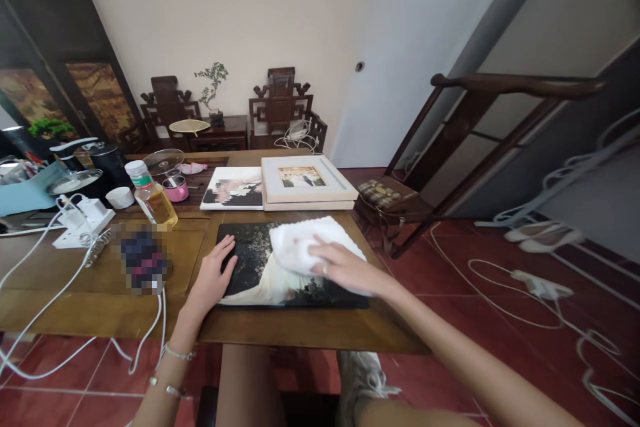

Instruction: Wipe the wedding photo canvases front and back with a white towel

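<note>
A dark photo album or panel, printed with a pale flowing gown, lies flat near the table's front edge. My left hand rests on its left border, fingers stretched out and holding nothing. A folded white cloth covers the upper right part of the picture. Slightly blurred, my right hand grips this cloth and presses it against the surface. Behind the dark piece lie a white-edged photo book and a stack topped by a cream album with a framed picture on its cover.
On the table's left are an oil bottle, a pink cup, a white power strip and loose white cables. A wooden chair holding a plaid bag stands right. Cables cross the red-tiled floor.
</note>
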`<state>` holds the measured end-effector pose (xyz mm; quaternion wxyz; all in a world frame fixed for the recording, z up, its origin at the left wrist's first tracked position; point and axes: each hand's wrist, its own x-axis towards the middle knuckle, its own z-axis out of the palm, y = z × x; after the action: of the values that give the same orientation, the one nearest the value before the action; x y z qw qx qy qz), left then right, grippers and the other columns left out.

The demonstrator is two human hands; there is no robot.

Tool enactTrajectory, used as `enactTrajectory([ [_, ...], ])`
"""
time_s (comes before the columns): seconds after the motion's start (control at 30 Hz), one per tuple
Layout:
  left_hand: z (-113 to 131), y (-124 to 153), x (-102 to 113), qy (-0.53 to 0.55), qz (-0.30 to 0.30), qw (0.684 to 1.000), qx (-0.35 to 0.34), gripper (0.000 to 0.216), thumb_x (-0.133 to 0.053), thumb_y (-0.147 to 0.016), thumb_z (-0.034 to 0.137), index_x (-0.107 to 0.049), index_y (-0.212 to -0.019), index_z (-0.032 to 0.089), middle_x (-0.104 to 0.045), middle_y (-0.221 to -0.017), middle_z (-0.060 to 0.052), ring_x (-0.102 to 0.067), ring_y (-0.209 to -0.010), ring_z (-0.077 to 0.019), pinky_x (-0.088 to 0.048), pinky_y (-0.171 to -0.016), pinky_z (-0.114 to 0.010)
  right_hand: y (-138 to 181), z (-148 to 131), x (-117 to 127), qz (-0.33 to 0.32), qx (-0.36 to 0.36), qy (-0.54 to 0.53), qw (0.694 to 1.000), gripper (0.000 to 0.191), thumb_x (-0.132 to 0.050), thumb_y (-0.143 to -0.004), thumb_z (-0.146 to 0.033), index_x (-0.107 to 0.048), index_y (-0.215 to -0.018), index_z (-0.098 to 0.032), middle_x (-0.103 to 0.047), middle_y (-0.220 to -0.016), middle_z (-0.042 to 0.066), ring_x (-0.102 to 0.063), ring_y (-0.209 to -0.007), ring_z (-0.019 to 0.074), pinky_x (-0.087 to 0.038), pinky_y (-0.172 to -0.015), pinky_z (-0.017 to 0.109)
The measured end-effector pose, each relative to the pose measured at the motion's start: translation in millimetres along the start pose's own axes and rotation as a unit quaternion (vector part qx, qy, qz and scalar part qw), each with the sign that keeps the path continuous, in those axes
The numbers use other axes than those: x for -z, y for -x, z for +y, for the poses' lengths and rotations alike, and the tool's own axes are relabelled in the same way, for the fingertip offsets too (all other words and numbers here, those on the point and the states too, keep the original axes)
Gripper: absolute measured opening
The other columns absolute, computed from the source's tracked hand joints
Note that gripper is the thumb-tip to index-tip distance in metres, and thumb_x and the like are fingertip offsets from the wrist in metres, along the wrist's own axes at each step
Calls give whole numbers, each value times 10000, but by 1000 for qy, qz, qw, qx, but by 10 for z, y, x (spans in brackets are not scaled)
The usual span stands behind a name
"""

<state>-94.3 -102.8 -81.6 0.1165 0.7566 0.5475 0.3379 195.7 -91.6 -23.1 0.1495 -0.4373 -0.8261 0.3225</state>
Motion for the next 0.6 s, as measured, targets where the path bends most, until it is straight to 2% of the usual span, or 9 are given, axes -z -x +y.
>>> enactTrajectory([
  [0.13,-4,-7,-7,1,-1,1000,-9,367,-424,-882,280,-547,-1199,141,-499,-1336,-123,-421,-1273,-222,-330,-1070,-434,509,-258,-101,-112,46,1,993,132,-466,-741,-171,-582,-785,-217,-614,-1047,34,-331,-1285,316,-263,-1031,456],
  [0.23,-13,-6,-5,1,-8,1000,-17,363,-418,-886,283,-545,-1202,159,-496,-1341,-111,-408,-1281,-223,-328,-1070,-444,543,-277,-99,-127,45,7,991,170,-463,-736,-163,-595,-826,-222,-601,-1100,40,-304,-1304,321,-285,-1018,464],
  [0.33,-19,-4,3,-2,-14,1000,-17,369,-416,-886,288,-546,-1201,147,-493,-1341,-121,-406,-1283,-220,-328,-1072,-433,232,-136,-41,-76,34,27,996,122,-467,-749,-208,-584,-784,-213,-605,-1012,46,-342,-1270,319,-333,-970,441],
  [0.47,-16,-3,18,5,-13,1000,-14,364,-420,-885,288,-546,-1203,165,-497,-1340,-110,-411,-1279,-220,-326,-1071,-443,-421,66,65,22,45,55,997,127,-430,-764,-241,-514,-680,-198,-583,-798,37,-531,-968,273,-392,-854,387],
  [0.53,-12,-4,24,8,-14,1000,-11,366,-422,-885,292,-545,-1205,164,-493,-1343,-112,-413,-1278,-222,-323,-1071,-446,-671,105,80,45,51,62,996,137,-396,-772,-222,-479,-666,-201,-558,-725,23,-543,-854,246,-380,-854,388],
  [0.6,-9,-4,27,9,-15,1000,-7,370,-424,-884,295,-544,-1206,157,-488,-1347,-117,-413,-1278,-220,-321,-1072,-439,-780,94,45,63,54,69,994,135,-375,-780,-197,-471,-685,-204,-548,-694,13,-542,-813,234,-340,-904,416],
])
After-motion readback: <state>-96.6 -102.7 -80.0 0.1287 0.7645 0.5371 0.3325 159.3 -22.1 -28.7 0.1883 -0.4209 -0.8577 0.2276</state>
